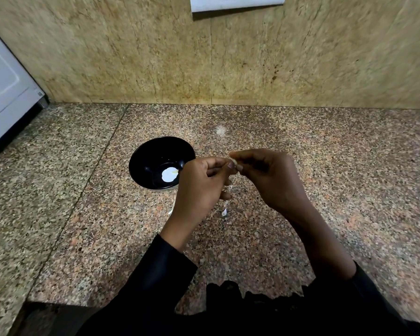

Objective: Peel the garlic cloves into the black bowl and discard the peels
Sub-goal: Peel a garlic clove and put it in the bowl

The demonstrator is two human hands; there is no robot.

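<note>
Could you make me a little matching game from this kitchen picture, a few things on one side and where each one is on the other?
Things:
1. black bowl
2. garlic clove
3. peel scraps
4. white panel

Places:
A. pinched between the two hands
B. on the counter beneath the hands
C. far left edge, beside the stone wall
D. on the counter, left of the hands

Pairs: 1-D, 2-A, 3-B, 4-C. The left hand and right hand meet at the clove.
</note>
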